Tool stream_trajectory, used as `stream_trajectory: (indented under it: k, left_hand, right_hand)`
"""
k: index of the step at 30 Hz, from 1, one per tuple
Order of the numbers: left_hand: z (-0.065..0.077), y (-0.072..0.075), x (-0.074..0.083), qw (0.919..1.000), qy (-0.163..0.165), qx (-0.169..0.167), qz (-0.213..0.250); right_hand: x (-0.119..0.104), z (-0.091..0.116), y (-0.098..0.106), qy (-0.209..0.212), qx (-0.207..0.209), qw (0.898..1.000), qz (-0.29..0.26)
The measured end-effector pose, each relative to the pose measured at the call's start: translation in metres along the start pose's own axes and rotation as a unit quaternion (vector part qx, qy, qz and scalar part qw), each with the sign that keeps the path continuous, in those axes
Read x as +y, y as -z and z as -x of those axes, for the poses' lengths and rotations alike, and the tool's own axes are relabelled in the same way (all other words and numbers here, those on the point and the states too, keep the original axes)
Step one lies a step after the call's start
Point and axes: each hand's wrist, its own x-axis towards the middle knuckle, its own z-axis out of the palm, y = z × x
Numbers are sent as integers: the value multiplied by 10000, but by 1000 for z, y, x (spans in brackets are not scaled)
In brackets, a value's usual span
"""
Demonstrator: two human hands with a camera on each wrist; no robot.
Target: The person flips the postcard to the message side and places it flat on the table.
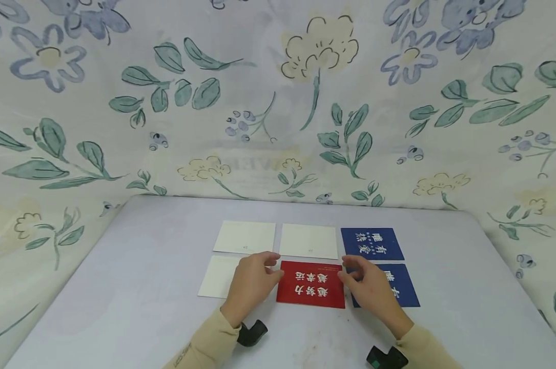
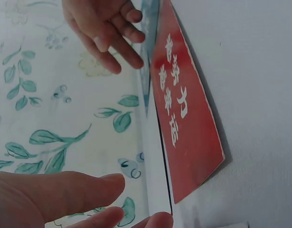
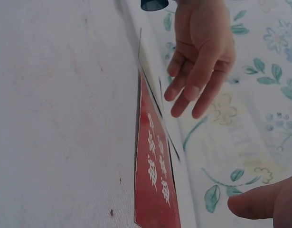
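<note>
A red card (image 1: pixel 310 285) with white characters lies flat on the white table in the middle of the front row. My left hand (image 1: pixel 253 281) hovers at its left edge, partly covering a white card (image 1: pixel 212 277). At the card's right edge is my right hand (image 1: pixel 369 283), over a blue card (image 1: pixel 410 292) that it partly hides. Both hands have loosely bent fingers with nothing between them. In the left wrist view, my left thumb (image 2: pixel 84 190) shows apart from the red card.
Behind the red card, a back row holds two white cards (image 1: pixel 244 237) side by side and a blue card (image 1: pixel 372 243) with white characters. A flower-patterned cloth (image 1: pixel 259 102) rises behind the table (image 1: pixel 135 266). Black devices (image 1: pixel 252 333) are strapped at both wrists.
</note>
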Motion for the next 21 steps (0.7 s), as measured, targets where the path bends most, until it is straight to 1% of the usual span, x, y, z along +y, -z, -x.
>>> stream_trajectory:
  k: [4, 9, 13, 21]
  left_hand:
    - [3, -1, 2, 9999, 18, -29, -121]
    - [6, -4, 3, 9996, -61, -113, -246]
    - [8, -8, 2, 9987, -153, -136, -462]
    - [13, -14, 6, 9962, -359, -121, -783]
  right_hand:
    - [-1, 2, 1, -100, -125, 9998, -139]
    - [-4, 5, 2, -123, -146, 9998, -67]
    - [-5, 7, 1, -129, -172, 9998, -61]
    - [-5, 8, -3, -70, -103, 9995, 304]
